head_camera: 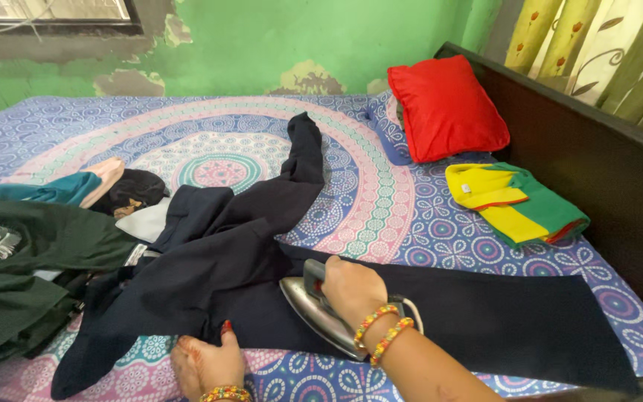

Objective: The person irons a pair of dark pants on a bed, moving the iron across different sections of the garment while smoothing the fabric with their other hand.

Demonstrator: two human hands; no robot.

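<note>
Right hand [351,286] grips an iron [314,313] on dark trousers [262,253]; left hand [206,365] presses flat on the trousers beside the iron.

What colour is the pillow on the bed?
The pillow is bright red, seen in the head view, leaning near the dark headboard.

right hand [351,289] grips iron [314,313] | left hand [206,363] presses dark trousers [262,275]

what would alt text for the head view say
A person's right hand grips a metal iron on dark navy trousers spread over a patterned bedsheet, while the left hand presses the fabric flat. A red pillow and folded yellow-green clothes lie beyond.
</note>
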